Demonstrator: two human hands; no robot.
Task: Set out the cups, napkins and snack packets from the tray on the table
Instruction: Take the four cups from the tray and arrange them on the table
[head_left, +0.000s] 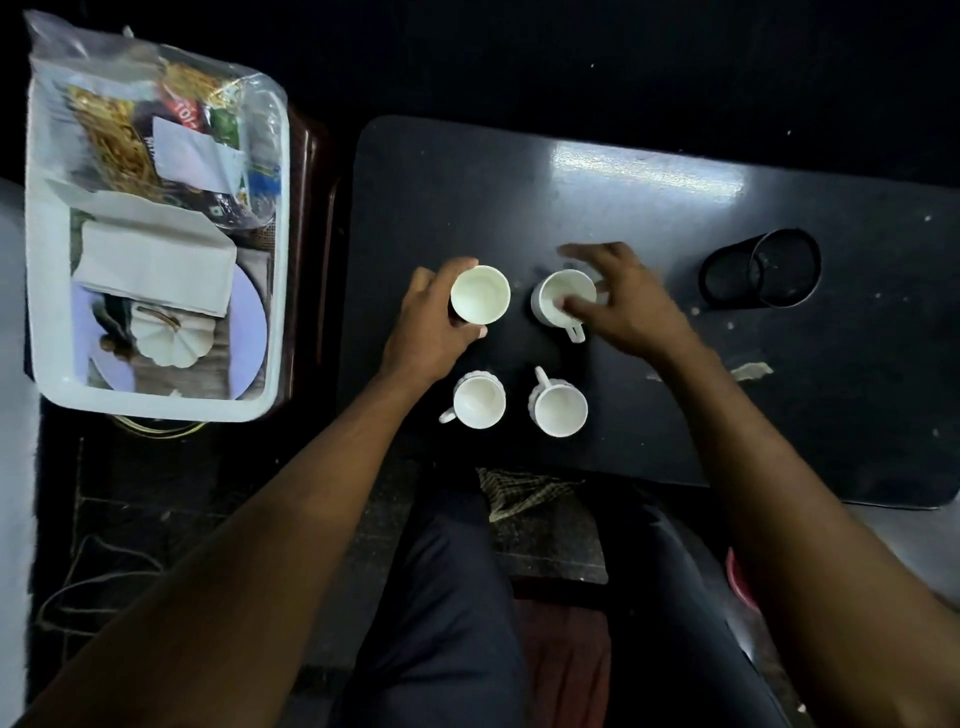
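Note:
Several white cups stand on the dark table (675, 364). My left hand (431, 322) is wrapped around the far left cup (480, 295). My right hand (623, 301) grips the rim of the far right cup (558, 293), one finger inside it. Two more cups, the near left cup (479, 401) and the near right cup (560, 408), stand free closer to me. The white tray (36, 291) at the left holds folded white napkins (156, 260) and snack packets (135, 130) in clear wrapping.
A black mesh pen holder (763, 270) lies on its side at the table's right. Small scraps and specks dot the table near it. The tray sits on a dark stand left of the table. My legs are below the table's near edge.

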